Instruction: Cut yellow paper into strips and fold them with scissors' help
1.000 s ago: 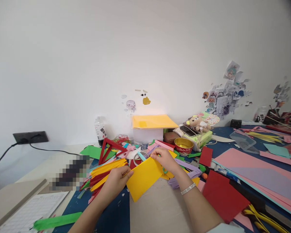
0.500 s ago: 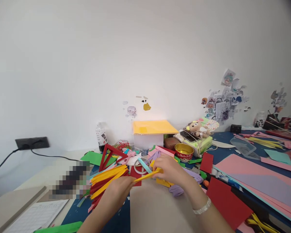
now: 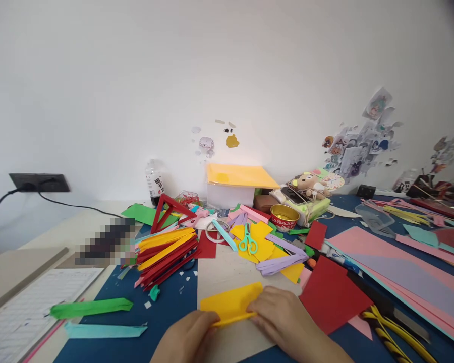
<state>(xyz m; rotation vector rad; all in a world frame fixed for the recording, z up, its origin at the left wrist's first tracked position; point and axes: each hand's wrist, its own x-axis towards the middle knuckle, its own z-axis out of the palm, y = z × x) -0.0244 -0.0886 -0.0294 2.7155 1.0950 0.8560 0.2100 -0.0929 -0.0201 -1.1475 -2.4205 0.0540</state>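
A yellow sheet of paper point(image 3: 230, 300) is held low over the grey-beige board point(image 3: 227, 275). Its near edge is folded into a narrow band. My left hand point(image 3: 191, 333) pinches the left end of that edge, and my right hand point(image 3: 282, 315) grips the right end, fingers closed. Ahead of them, teal-handled scissors point(image 3: 248, 242) lie on yellow paper scraps point(image 3: 263, 234). To the left is a bundle of folded red and yellow paper strips point(image 3: 166, 252). Folded purple strips point(image 3: 282, 263) and a red sheet point(image 3: 335, 292) lie right of the board.
Green point(image 3: 94, 306) and light blue point(image 3: 106, 329) folded strips lie at left. A tape roll point(image 3: 216, 232), a red triangular frame point(image 3: 170, 214), a bottle point(image 3: 155, 184) and a gold-lined tin point(image 3: 284, 218) stand farther back. Pink and purple sheets point(image 3: 393, 282) cover the right.
Both hands have come down and nearer with the yellow paper, which showed as a narrow strip and now shows a broad face. The view has tilted downward; the scissors are uncovered.
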